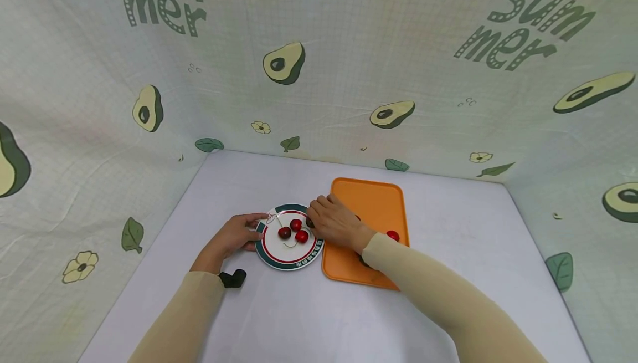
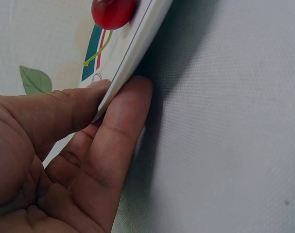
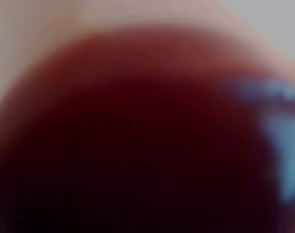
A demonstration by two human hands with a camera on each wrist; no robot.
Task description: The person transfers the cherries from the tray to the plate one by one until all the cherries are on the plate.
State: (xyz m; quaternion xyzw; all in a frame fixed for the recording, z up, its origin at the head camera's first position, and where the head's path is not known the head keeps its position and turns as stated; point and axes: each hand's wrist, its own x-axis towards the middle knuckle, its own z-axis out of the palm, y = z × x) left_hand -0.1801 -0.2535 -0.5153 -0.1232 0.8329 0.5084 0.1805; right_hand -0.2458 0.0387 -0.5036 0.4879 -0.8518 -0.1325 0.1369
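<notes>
My left hand (image 1: pixel 237 236) pinches the left rim of a white plate (image 1: pixel 275 246) with a green and red border. Thumb on top and fingers beneath show in the left wrist view, where the plate (image 2: pixel 130 53) looks tilted. Several red cherries (image 1: pixel 301 236) with stems lie on it. Over the plate's right rim, my right hand (image 1: pixel 336 221) has curled fingers at a dark cherry (image 1: pixel 309 223). A blurred dark red cherry (image 3: pixel 137 145) fills the right wrist view, very close; the right fingertips are mostly hidden.
An orange tray (image 1: pixel 371 194) lies right of the plate, partly under my right forearm. A bright red cherry (image 1: pixel 392 235) sits on the tray, with dark cherries partly hidden by the arm. Patterned cloth walls (image 1: pixel 339 75) enclose the white table (image 1: pixel 279 318).
</notes>
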